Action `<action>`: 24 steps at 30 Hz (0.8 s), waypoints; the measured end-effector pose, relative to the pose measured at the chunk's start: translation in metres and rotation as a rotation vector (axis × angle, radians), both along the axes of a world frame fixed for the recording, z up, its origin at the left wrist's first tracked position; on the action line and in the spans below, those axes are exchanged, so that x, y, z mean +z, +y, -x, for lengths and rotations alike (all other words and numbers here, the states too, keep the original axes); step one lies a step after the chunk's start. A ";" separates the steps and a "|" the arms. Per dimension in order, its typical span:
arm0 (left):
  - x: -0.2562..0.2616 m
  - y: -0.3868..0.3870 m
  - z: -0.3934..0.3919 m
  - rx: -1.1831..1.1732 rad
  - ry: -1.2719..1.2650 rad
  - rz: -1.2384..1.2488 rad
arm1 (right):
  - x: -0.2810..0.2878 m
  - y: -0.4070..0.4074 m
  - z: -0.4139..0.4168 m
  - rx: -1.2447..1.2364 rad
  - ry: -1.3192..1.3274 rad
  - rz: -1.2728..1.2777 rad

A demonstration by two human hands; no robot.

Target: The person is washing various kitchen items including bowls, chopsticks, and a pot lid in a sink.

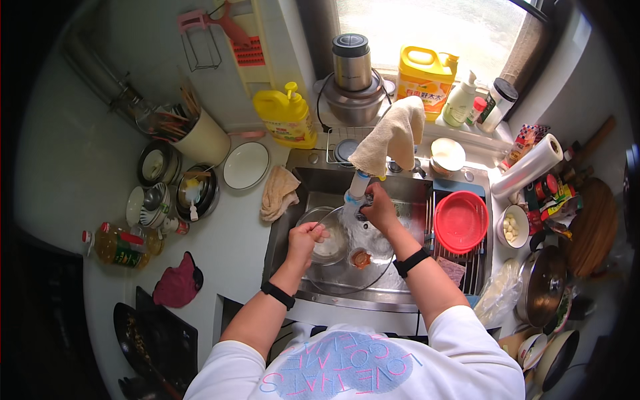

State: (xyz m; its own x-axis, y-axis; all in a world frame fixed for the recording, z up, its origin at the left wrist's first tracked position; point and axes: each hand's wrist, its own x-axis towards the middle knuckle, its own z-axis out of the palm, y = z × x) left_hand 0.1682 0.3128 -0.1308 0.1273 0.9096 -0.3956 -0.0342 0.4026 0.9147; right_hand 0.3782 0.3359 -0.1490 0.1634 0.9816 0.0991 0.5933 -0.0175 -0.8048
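Note:
A round clear glass pot lid (pixel 370 280) with a thin rim is held tilted over the steel sink (pixel 287 240), under running water from the faucet (pixel 359 186). My left hand (pixel 306 242) pinches its left rim between thumb and fingers. My right hand (pixel 381 209) is at the upper part of the lid, closed around a dark piece that looks like its knob; the fingertips are partly hidden. Behind and below the lid, a round bowl (pixel 327 245) sits in the sink. A small orange-brown object (pixel 361 258) shows in the basin. A beige cloth (pixel 390 137) drapes over the faucet.
Right of the basin, a red colander (pixel 461 222) rests on a rack. Left of the sink lie a folded cloth (pixel 280 194), a white plate (pixel 246 165) and stacked bowls. Farther right stand a bowl of garlic cloves (pixel 510 227) and a lidded pan (pixel 542 285). Bottles line the windowsill.

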 end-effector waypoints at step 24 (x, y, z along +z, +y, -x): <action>0.021 0.009 0.043 0.135 -0.041 -0.038 | -0.024 -0.022 -0.017 0.019 0.581 0.174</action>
State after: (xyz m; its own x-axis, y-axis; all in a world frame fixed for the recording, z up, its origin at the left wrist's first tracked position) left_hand 0.1255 0.3214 -0.1101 0.0185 0.9338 -0.3573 -0.1233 0.3568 0.9260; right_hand 0.3956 0.3138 -0.1731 0.1251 0.9787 -0.1630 0.0589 -0.1713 -0.9835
